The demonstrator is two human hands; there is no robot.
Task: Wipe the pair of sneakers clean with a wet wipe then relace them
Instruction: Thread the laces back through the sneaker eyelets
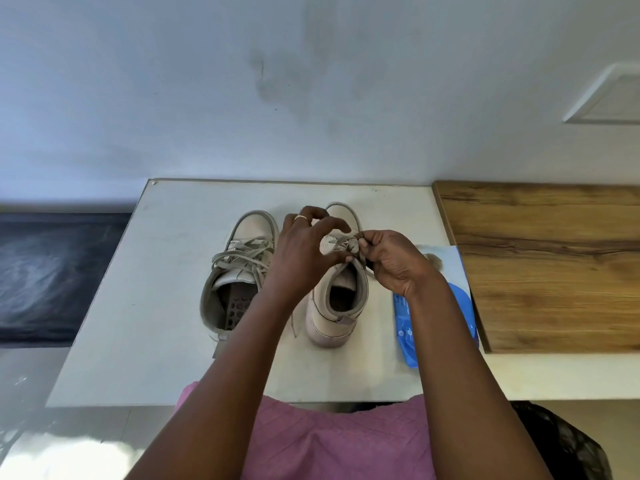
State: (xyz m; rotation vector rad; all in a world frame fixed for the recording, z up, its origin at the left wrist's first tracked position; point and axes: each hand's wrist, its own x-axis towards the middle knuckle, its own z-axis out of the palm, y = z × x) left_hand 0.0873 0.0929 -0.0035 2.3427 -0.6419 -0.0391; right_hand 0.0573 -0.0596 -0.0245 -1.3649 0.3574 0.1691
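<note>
Lacing on right sneaker (pixel 332 306), mid-table, toe toward far edge: left hand (pixel 304 244) and right hand (pixel 391 261) each pinch its lace (pixel 341 241) (other fingers loosely curled). Risk: uneven pull slips a pinch, knot slackens.

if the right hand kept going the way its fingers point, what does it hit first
Probably the left hand, just past the lace the right hand pinches; depth unclear.

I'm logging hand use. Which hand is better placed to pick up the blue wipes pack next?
Probably right. The right hand pinches the lace just beside the wipes pack, which lies right of the right sneaker. The left hand would have to cross over that sneaker.
</note>
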